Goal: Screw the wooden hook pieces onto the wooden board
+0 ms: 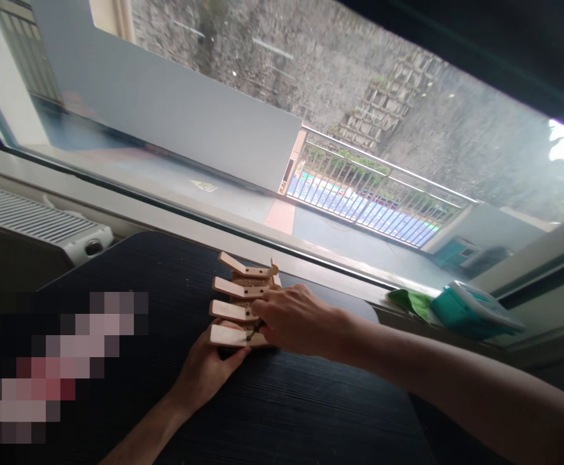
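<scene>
On the dark table lies a wooden assembly (233, 284) of several pale flat strips, side by side on a wooden base, with dark screws in them. My left hand (209, 368) grips its near end, thumb along the nearest strip (228, 336) and the other fingers partly hidden beneath. Closed above the same strip, my right hand (286, 320) pinches a small dark tool (257, 329), whose thin tip is at a screw. Most of that tool is hidden by the fingers, so its exact kind does not show.
The black table (311, 413) stands against a window sill (180, 232). A white radiator (35, 219) is at the left. On the right are a green cloth (410, 302) and a teal container (470, 313). A blurred-out patch covers the lower left.
</scene>
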Tool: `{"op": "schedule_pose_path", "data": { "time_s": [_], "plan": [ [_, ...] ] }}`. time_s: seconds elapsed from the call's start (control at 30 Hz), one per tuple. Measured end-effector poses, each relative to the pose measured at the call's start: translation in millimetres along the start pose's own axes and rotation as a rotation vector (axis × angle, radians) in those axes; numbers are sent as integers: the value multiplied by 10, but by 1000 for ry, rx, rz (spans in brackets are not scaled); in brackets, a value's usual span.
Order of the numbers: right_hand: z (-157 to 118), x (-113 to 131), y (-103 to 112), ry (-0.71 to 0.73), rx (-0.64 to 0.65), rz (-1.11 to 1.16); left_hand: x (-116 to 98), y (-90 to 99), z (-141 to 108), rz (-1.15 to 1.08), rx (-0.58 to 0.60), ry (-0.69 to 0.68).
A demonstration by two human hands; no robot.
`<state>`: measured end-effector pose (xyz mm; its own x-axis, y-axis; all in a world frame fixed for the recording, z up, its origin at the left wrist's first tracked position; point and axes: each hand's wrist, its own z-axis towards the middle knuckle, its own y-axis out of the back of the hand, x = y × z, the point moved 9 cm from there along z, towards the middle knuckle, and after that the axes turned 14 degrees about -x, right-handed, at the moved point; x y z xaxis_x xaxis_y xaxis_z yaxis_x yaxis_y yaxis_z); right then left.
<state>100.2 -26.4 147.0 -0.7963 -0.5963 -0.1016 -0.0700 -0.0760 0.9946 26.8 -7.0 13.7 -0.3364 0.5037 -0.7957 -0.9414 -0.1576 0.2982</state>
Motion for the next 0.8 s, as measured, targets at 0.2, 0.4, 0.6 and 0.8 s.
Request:
{"op": "schedule_pose_path", "data": {
  "time_s": [0.2,0.4,0.6,0.8],
  "plan": [
    [-20,259,6,317,-53,-78,5,-48,-3,-13,57,15],
    [-3,146,-66,248,-1,-37,5,-42,4,-29,44,23],
    [-59,-179,-190,-151,193,8,66,-36,-14,-4,18,28],
    [-39,7,-69,-8,79,-24,70,-44,-26,1,15,3]
  ]
}}
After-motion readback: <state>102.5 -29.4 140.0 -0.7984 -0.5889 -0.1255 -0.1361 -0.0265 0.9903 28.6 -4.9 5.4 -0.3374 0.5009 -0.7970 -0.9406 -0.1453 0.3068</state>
